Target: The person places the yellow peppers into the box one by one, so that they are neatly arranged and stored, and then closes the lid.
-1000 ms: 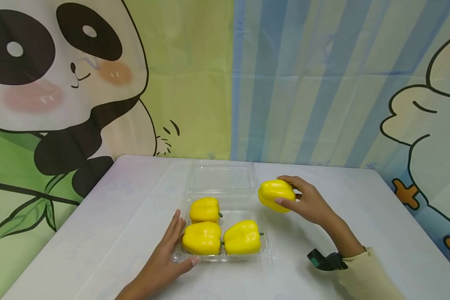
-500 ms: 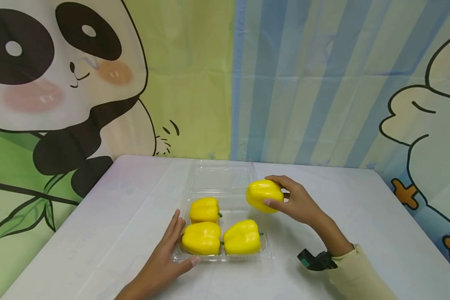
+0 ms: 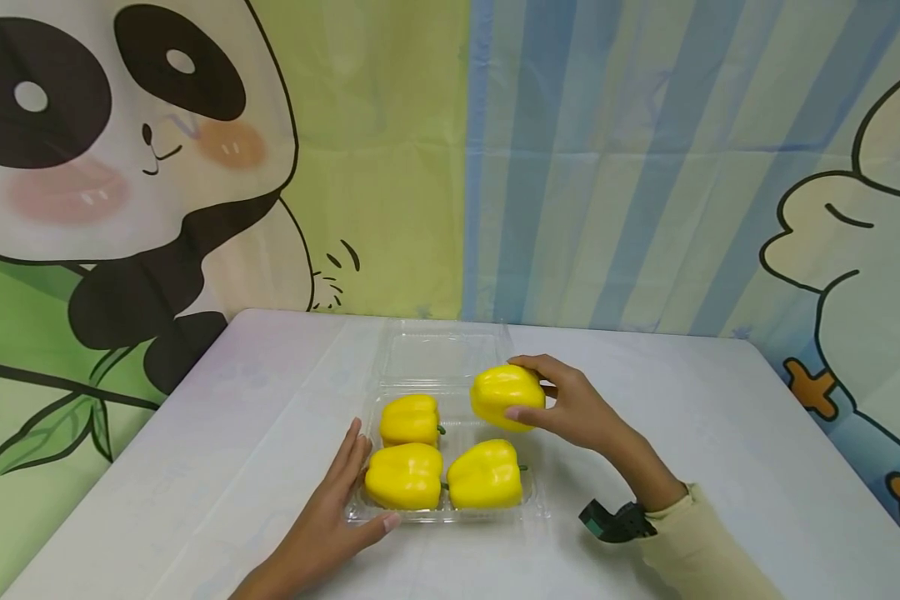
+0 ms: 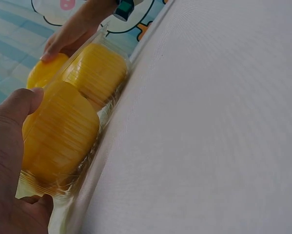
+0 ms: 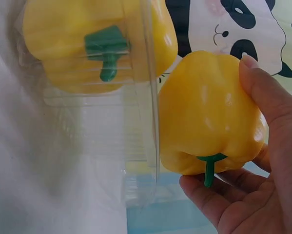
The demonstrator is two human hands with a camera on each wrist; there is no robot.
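Note:
My right hand (image 3: 573,408) grips a yellow bell pepper (image 3: 507,398) between thumb and fingers, over the back right part of a clear plastic container (image 3: 457,516). In the right wrist view the held bell pepper (image 5: 211,107) shows its green stem, close by the container's rim. Three more yellow bell peppers lie inside: one back left (image 3: 409,419), one front left (image 3: 403,477) and one front right (image 3: 484,474). My left hand (image 3: 333,508) rests against the container's left side, fingers straight, thumb by its front edge.
The container's clear lid (image 3: 446,352) lies folded back behind it on the white table (image 3: 210,467). A patterned curtain (image 3: 607,167) hangs along the table's far edge. A dark device (image 3: 618,522) is strapped to the right wrist.
My right hand has carried its bell pepper leftward, from beside the container to over its back right part, slightly lower at the end. The left hand has stayed in place.

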